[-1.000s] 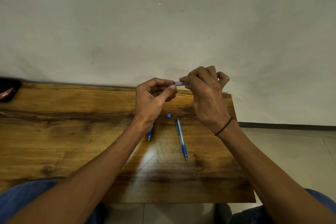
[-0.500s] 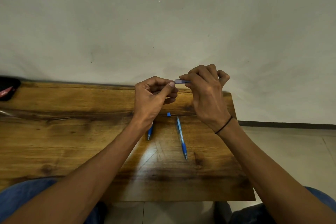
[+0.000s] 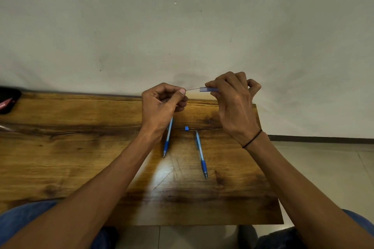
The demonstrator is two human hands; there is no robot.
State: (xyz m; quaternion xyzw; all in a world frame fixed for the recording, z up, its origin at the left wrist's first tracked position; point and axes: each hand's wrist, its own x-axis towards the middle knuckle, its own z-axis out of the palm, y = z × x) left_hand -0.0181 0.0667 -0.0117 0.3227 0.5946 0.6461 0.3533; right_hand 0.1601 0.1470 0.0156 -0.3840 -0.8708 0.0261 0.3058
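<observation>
Head view: pen (partly) behind left hand

Legible text, brands, numbers, signs: none; the pale marking on the red item at the far left edge of the table is too small and blurred to read.

The light was dim and warm. A pale glare patch lay on the desk between the forearms, soft shadows sat on the wall, and wide-angle distortion bowed the edges; focus stayed fairly sharp.
</observation>
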